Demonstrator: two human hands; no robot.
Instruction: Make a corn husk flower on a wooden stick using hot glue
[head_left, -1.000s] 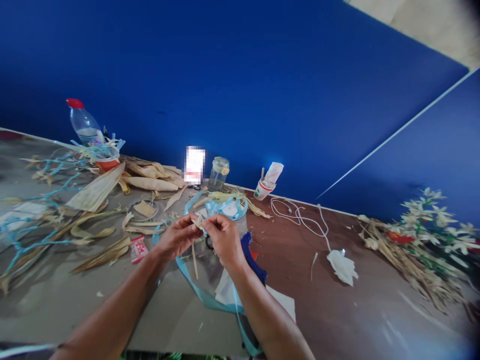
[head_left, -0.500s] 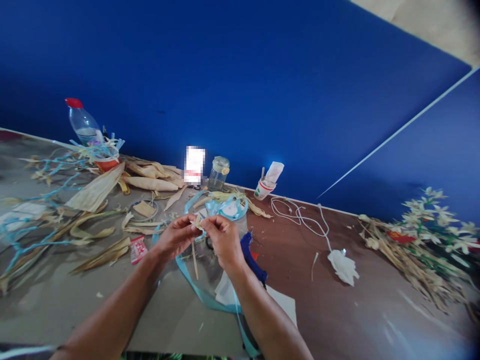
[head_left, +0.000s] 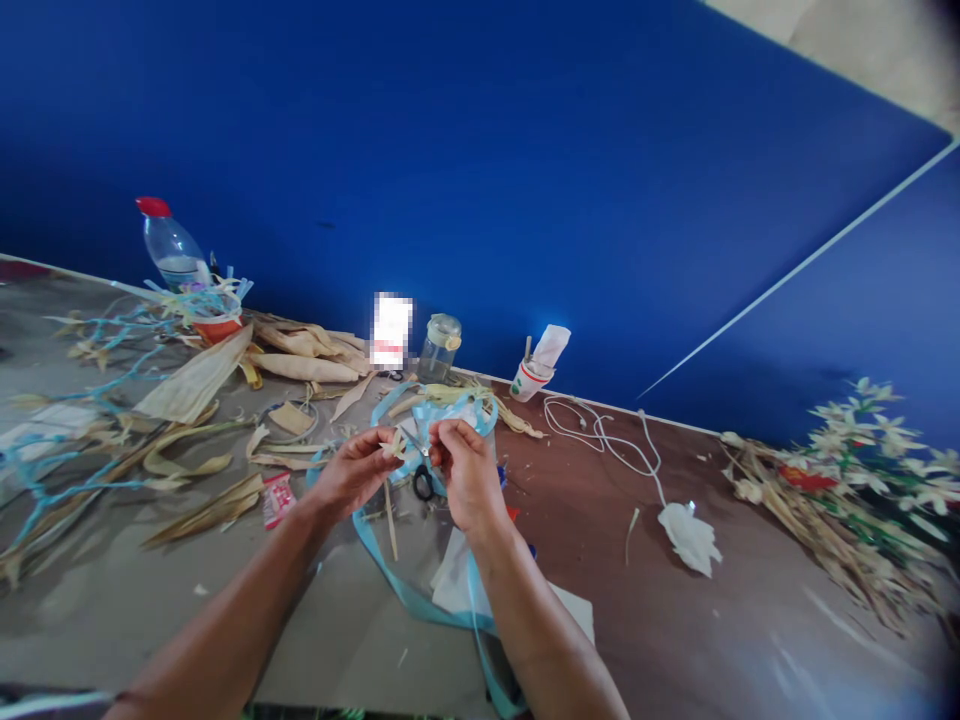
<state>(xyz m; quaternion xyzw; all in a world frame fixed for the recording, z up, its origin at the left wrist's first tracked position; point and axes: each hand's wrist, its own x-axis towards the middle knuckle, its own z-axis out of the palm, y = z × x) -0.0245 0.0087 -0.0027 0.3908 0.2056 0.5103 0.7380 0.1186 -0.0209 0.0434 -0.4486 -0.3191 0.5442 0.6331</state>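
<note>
My left hand (head_left: 352,475) pinches a small piece of dried corn husk (head_left: 391,446) above the table, with a thin husk strip (head_left: 390,515) hanging down from it. My right hand (head_left: 465,468) is a little to the right of it, fingers curled shut, and what they hold is too small to make out. Between and below the two hands lie black-handled scissors (head_left: 422,482) and a light blue ribbon (head_left: 405,590) that loops across the table.
Dried husks (head_left: 300,345) litter the left of the table. Along the blue wall stand a red-capped plastic bottle (head_left: 171,250), a glass jar (head_left: 437,346) and a paper cup (head_left: 529,378). A white cable (head_left: 600,432), a white husk flower (head_left: 690,535) and a flower bunch (head_left: 847,470) lie right.
My right hand has drawn away to the right from my left hand, opening a gap that uncovers the scissors. My left hand has stayed where it was with the husk piece.
</note>
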